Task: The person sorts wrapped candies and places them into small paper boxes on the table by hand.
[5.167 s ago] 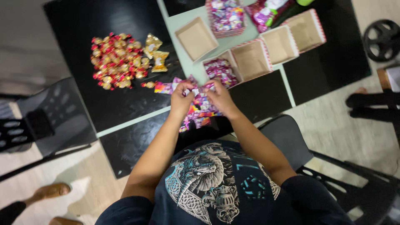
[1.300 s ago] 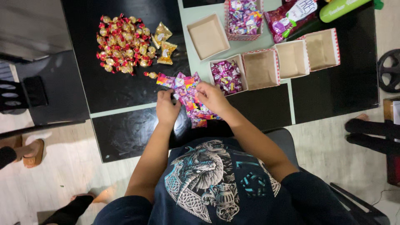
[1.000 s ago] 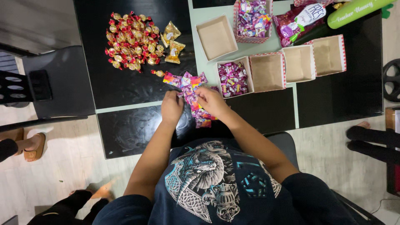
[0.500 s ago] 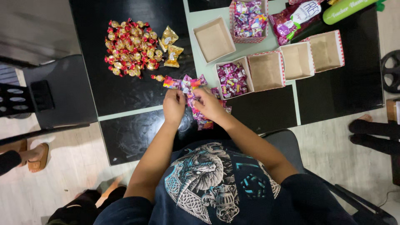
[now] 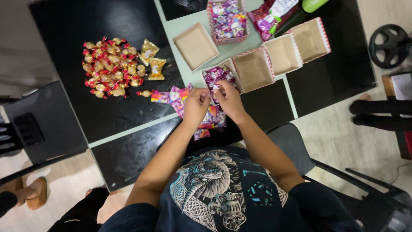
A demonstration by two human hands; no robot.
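We see a black table point(image 5: 107, 107) with pale seams, and at its near edge, at about 12 o'clock from our chest, a loose pile of pink sweets point(image 5: 206, 118) in crinkly wrappers spreading out to 9 o'clock of our hands. Just beyond the pile stands a small paper box point(image 5: 205, 74) already part-filled with the same sweets, the nearest of a row of open boxes point(image 5: 281, 53) running toward 2 o'clock; a full box point(image 5: 226, 19) sits at 12 o'clock farther off, and a heap of gold-and-red sweets point(image 5: 105, 66) lies well apart at 10 o'clock. We judge these pink sweets to be very light and small, with thin, slick foil that rustles and slides, soft at the twisted ends and firmer in the middle; they look best taken by the body or by a wrapper ear between thumb and forefinger, several at a time if scooped. Both forearms reach forward from the elbows and converge. Our left hand point(image 5: 196, 104) lies knuckles up at the pile's far edge, its fingers curled down, seemingly pinching a sweet, though the grasp itself is hidden. Our right hand point(image 5: 228, 95) is at the near rim of the part-filled box, its fingers bent and drawn together over sweets there; whether they grip one we cannot tell.
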